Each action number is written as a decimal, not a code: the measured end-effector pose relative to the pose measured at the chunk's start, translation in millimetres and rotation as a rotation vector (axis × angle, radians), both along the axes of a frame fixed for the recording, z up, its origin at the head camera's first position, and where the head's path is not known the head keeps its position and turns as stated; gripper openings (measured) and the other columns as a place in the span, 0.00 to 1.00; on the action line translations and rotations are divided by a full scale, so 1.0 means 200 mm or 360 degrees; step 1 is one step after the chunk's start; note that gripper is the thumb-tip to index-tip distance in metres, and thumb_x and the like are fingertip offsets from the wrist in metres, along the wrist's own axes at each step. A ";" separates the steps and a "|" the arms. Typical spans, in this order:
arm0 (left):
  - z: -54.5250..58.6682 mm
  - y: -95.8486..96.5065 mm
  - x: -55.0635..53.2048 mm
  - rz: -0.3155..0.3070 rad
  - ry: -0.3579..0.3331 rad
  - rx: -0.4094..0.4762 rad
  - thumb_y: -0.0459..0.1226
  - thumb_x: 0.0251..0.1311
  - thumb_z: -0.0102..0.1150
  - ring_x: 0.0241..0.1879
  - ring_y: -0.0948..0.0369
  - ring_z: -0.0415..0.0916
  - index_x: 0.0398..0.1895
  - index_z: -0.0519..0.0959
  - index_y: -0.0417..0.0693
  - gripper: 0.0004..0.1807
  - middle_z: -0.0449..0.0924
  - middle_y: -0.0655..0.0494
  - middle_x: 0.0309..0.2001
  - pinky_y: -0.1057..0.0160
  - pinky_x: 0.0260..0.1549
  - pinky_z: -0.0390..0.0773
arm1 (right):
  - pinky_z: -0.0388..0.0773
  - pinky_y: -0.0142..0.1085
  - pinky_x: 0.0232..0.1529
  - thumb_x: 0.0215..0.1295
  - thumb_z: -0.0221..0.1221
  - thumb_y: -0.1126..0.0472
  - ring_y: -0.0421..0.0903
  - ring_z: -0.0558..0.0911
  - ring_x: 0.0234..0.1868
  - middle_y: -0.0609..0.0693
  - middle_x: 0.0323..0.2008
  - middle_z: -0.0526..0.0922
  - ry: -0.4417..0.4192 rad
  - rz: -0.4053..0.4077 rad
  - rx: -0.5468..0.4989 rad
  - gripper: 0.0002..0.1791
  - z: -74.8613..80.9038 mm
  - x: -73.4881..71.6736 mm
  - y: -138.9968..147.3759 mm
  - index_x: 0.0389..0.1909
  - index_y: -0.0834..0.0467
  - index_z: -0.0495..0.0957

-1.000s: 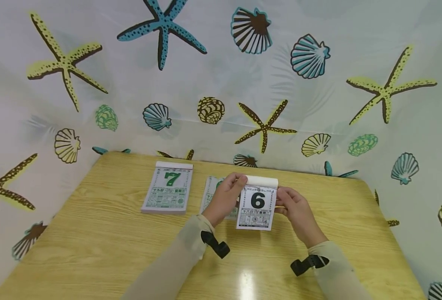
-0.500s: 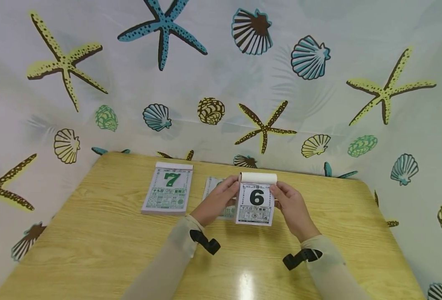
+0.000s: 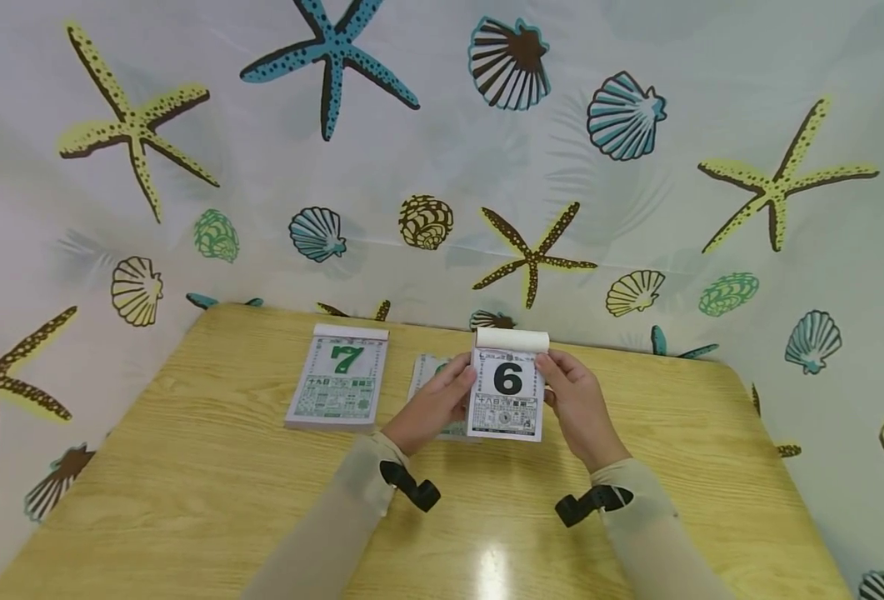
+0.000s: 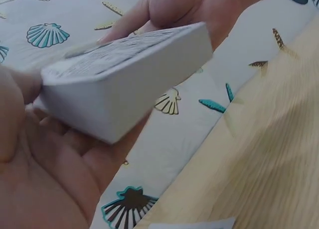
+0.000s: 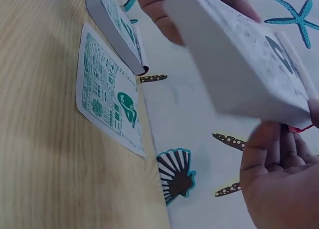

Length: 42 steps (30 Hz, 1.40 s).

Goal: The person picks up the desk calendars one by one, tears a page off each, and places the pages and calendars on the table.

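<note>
Between my two hands is a thick tear-off calendar (image 3: 506, 393), held above the table, its front page printed with a black 6. My left hand (image 3: 436, 407) grips its left edge, thumb at the front and fingers behind, as the left wrist view shows of that hand (image 4: 55, 174). My right hand (image 3: 580, 410) holds the upper right edge; in the right wrist view its fingers (image 5: 261, 149) curl beneath the pad. A rolled white strip (image 3: 512, 340) tops the calendar. Partly hidden behind my left hand, a loose green-printed calendar sheet (image 5: 102, 84) lies flat on the wood.
Another tear-off calendar (image 3: 340, 379), showing a green 7, lies on the table to the left. The wooden table (image 3: 187, 467) ends at a white cloth (image 3: 382, 175) with starfish and shell prints behind it and at its sides.
The calendar has moved up and slightly left, with both hands following. My left thumb has shifted from its top left corner down to the left edge; my right hand has come up its side.
</note>
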<state>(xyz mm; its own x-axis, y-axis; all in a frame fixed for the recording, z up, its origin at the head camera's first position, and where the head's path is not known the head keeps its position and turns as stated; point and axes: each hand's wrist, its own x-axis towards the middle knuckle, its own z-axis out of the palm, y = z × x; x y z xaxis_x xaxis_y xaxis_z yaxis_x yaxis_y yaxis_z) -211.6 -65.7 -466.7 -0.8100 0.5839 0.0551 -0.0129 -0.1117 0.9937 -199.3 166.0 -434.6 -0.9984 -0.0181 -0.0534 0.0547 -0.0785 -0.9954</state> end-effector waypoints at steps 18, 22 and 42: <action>0.00 0.03 0.00 0.0236 0.0003 0.0091 0.57 0.82 0.35 0.58 0.52 0.81 0.80 0.58 0.60 0.30 0.77 0.45 0.63 0.55 0.51 0.83 | 0.76 0.53 0.55 0.59 0.71 0.57 0.57 0.79 0.53 0.56 0.53 0.81 0.1804 0.0025 0.1807 0.21 -0.02 0.18 -0.11 0.53 0.59 0.83; 0.00 0.02 0.00 0.0235 0.0022 0.0107 0.56 0.82 0.33 0.59 0.53 0.80 0.81 0.56 0.59 0.30 0.76 0.44 0.65 0.56 0.51 0.82 | 0.73 0.54 0.63 0.56 0.76 0.51 0.58 0.75 0.60 0.57 0.60 0.77 0.1726 0.0133 0.1994 0.31 -0.05 0.20 -0.15 0.59 0.58 0.81; -0.02 0.03 -0.02 0.0313 -0.0031 0.0098 0.52 0.84 0.29 0.55 0.55 0.76 0.80 0.58 0.58 0.27 0.73 0.45 0.63 0.58 0.49 0.79 | 0.81 0.41 0.60 0.65 0.68 0.68 0.50 0.85 0.53 0.53 0.46 0.88 0.1770 0.0034 0.1842 0.08 -0.05 0.22 -0.22 0.43 0.62 0.87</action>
<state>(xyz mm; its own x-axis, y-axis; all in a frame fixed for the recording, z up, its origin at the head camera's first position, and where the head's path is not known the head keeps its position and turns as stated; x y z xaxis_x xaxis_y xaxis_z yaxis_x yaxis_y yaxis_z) -214.8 -59.4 -470.4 -0.9093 0.4104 0.0689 -0.0042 -0.1746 0.9846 -155.0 122.3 -443.7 -0.5489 -0.4995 0.6703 -0.7111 0.7004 -0.0604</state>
